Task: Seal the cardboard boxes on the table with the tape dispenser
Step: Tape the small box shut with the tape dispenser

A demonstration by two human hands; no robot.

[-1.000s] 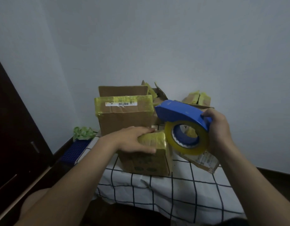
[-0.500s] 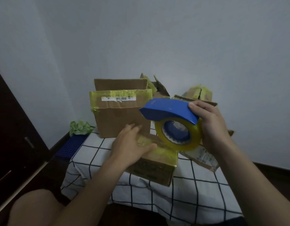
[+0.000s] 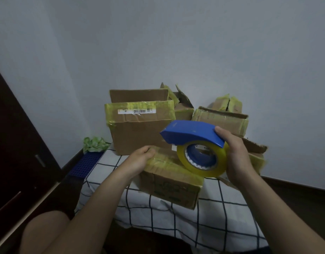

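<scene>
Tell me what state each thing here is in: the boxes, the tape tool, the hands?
small box, closed, yellowish tape across its top.
large box, top flaps standing up, unsealed.
tape dispenser, held above the small box, tape roll loaded.
left hand, grips the small box's top edge.
right hand, grips the tape dispenser.

A white shipping label [image 3: 137, 111] with a barcode sits on the taped front flap of the large cardboard box [image 3: 139, 136]. Its characters are too small to read. Faint dark print [image 3: 169, 187] marks the front face of the small box [image 3: 183, 198], but it is too dim and blurred to make out. No other writing is legible.
</scene>
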